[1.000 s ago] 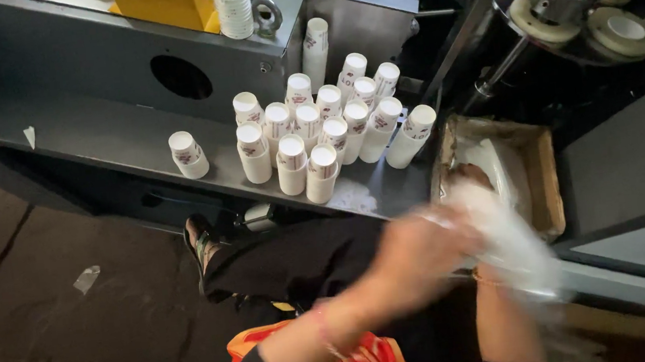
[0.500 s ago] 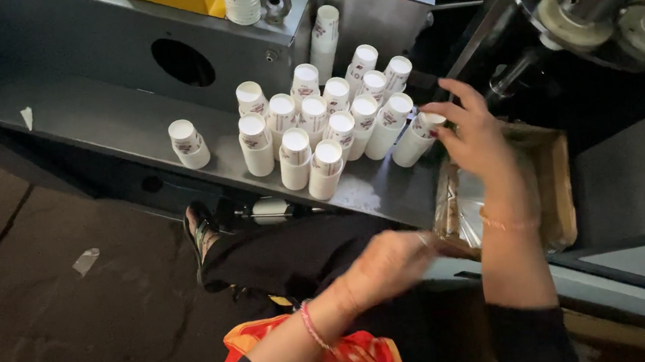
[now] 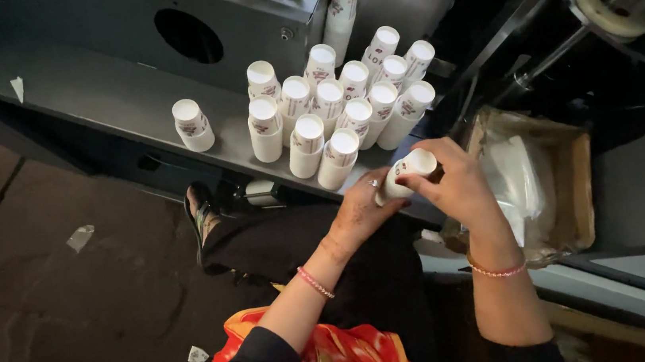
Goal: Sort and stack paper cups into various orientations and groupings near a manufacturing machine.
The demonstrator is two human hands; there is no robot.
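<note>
Together, both hands (image 3: 419, 191) around one smooth tapered paper cup stack (image 3: 406, 174).

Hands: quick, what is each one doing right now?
Left hand: closed on the cup stack, at its lower end.
Right hand: closed on the same cup stack, at its top.

- My left hand (image 3: 361, 210) and right hand (image 3: 458, 183): both close around one stack of white paper cups (image 3: 406, 174), held tilted just off the desk edge.
- Grey metal desk (image 3: 114, 99): a cluster of upturned white cup stacks (image 3: 339, 111), packed touching one another.
- One cup stack standing alone (image 3: 190, 124), to the left of the cluster, apart from it.
- Cardboard box (image 3: 570, 179) to my right, holding clear plastic bags (image 3: 518, 176).
- Machine housing with a round hole (image 3: 187, 35) behind the cups.
</note>
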